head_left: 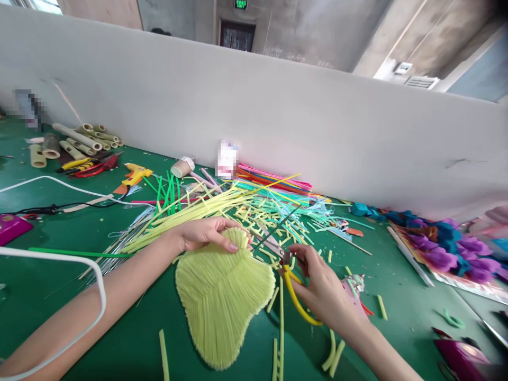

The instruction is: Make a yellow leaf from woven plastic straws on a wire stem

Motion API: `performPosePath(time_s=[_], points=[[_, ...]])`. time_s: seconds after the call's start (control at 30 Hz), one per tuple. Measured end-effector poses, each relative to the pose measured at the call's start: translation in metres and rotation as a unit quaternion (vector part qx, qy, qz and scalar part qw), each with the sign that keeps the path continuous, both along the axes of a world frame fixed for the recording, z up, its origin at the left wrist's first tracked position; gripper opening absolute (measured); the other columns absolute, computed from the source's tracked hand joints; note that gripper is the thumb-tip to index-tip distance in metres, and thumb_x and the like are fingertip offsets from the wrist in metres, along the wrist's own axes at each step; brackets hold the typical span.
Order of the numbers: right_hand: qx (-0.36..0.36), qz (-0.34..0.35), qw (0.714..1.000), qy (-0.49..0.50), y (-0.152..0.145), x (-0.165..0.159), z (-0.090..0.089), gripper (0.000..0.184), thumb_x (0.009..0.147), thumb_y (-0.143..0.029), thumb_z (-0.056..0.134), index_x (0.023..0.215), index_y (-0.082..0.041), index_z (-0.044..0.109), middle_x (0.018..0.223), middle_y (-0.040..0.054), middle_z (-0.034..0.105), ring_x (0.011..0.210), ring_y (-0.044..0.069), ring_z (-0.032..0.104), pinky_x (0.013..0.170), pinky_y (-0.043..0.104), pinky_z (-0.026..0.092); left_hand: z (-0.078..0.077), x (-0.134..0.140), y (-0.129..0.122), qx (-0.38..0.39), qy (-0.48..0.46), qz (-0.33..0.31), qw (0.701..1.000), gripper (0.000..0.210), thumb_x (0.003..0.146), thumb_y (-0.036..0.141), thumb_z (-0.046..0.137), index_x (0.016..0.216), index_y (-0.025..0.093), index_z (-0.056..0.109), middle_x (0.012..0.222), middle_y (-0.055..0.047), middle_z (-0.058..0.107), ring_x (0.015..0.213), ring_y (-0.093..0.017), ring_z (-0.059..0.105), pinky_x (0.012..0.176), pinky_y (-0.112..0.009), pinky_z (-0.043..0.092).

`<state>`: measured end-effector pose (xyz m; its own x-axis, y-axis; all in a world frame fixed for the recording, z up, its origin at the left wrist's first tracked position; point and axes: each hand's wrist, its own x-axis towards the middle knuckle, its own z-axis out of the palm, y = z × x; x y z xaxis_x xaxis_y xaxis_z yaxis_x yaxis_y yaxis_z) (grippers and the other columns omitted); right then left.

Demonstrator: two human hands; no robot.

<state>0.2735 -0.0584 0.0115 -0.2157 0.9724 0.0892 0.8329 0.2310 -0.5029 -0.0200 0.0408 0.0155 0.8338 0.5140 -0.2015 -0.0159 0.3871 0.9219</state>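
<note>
A pale yellow-green leaf-shaped piece point(222, 301), made of many fuzzy strips laid side by side, hangs just over the green table. My left hand point(214, 234) pinches it at its narrow upper end, thumb on top. Yellow-handled scissors point(296, 296) are in my right hand point(317, 275), fingers round the handles. Their blades stand apart and point up and left, close to the piece's top edge. Behind my hands lies a bundle of long pale yellow-green strips point(190, 209), with short cut bits point(273, 222) scattered beside it.
A yellow glue gun point(136, 173), pliers point(89, 166) and bamboo tubes point(79, 138) lie at the left. Pink and red strips point(273, 179) rest against the grey partition point(254, 100). Purple and blue flower-like pieces point(448, 246) sit at the right. A white bent tube point(101, 286) crosses the left foreground.
</note>
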Motion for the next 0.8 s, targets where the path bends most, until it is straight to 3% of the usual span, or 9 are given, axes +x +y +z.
performPosePath(time_s=[0.1, 0.2, 0.27, 0.33, 0.43, 0.57, 0.8], points=[[0.060, -0.067, 0.994, -0.054, -0.006, 0.001, 0.000, 0.043, 0.075, -0.022, 0.059, 0.115, -0.026, 0.045, 0.106, 0.0069, 0.064, 0.088, 0.024, 0.066, 0.074, 0.037, 0.054, 0.004, 0.002, -0.003, -0.007, 0.005, 0.019, 1.000, 0.034, 0.067, 0.018, 0.083, 0.100, 0.016, 0.073, 0.101, -0.006, 0.074, 0.089, -0.018, 0.069, 0.085, -0.027, 0.053], [0.082, -0.159, 0.983, -0.034, -0.015, 0.016, 0.000, 0.038, 0.078, -0.033, 0.061, 0.113, -0.026, 0.049, 0.089, 0.0037, 0.066, 0.067, 0.021, 0.064, 0.057, 0.031, 0.052, 0.010, 0.007, -0.008, -0.028, 0.009, 0.115, 0.993, 0.037, 0.067, 0.018, 0.083, 0.102, 0.017, 0.071, 0.101, -0.007, 0.074, 0.088, -0.020, 0.070, 0.084, -0.033, 0.055], [0.123, -0.218, 0.968, 0.007, -0.023, 0.029, 0.001, 0.037, 0.080, -0.041, 0.061, 0.112, -0.025, 0.052, 0.083, 0.0032, 0.066, 0.062, 0.019, 0.063, 0.054, 0.028, 0.051, 0.015, 0.012, -0.012, -0.044, 0.012, 0.186, 0.982, 0.041, 0.066, 0.019, 0.084, 0.105, 0.018, 0.070, 0.101, -0.007, 0.074, 0.087, -0.022, 0.071, 0.082, -0.037, 0.057], [0.205, -0.242, 0.948, -0.005, -0.029, 0.040, 0.005, 0.042, 0.080, -0.043, 0.062, 0.115, -0.023, 0.053, 0.084, 0.0046, 0.064, 0.063, 0.018, 0.063, 0.055, 0.028, 0.051, 0.019, 0.016, -0.016, -0.052, 0.009, 0.194, 0.980, 0.043, 0.066, 0.019, 0.084, 0.106, 0.018, 0.069, 0.100, -0.008, 0.075, 0.086, -0.022, 0.071, 0.081, -0.037, 0.057], [0.309, -0.143, 0.933, -0.112, -0.033, 0.048, 0.017, 0.044, 0.080, -0.035, 0.061, 0.120, -0.020, 0.053, 0.088, 0.0067, 0.063, 0.066, 0.019, 0.062, 0.058, 0.028, 0.050, 0.022, 0.020, -0.022, -0.049, 0.001, 0.130, 0.990, 0.044, 0.068, 0.019, 0.083, 0.110, 0.017, 0.070, 0.099, -0.009, 0.075, 0.085, -0.021, 0.071, 0.081, -0.035, 0.057], [0.359, 0.005, 0.911, -0.201, -0.027, 0.038, 0.030, 0.039, 0.082, -0.023, 0.055, 0.121, -0.018, 0.052, 0.095, 0.0088, 0.065, 0.067, 0.017, 0.063, 0.053, 0.025, 0.048, 0.022, 0.024, -0.029, -0.028, -0.002, 0.097, 0.995, 0.041, 0.070, 0.020, 0.082, 0.109, 0.016, 0.070, 0.101, -0.009, 0.074, 0.085, -0.020, 0.071, 0.080, -0.032, 0.056], [0.356, 0.060, 0.899, -0.246, -0.014, 0.020, 0.040, 0.029, 0.084, -0.019, 0.051, 0.113, -0.017, 0.053, 0.093, 0.0080, 0.068, 0.069, 0.020, 0.067, 0.054, 0.028, 0.049, 0.022, 0.028, -0.037, -0.010, -0.008, 0.106, 0.994, 0.046, 0.069, 0.019, 0.082, 0.114, 0.015, 0.070, 0.107, -0.012, 0.073, 0.090, -0.023, 0.071, 0.084, -0.035, 0.055]])
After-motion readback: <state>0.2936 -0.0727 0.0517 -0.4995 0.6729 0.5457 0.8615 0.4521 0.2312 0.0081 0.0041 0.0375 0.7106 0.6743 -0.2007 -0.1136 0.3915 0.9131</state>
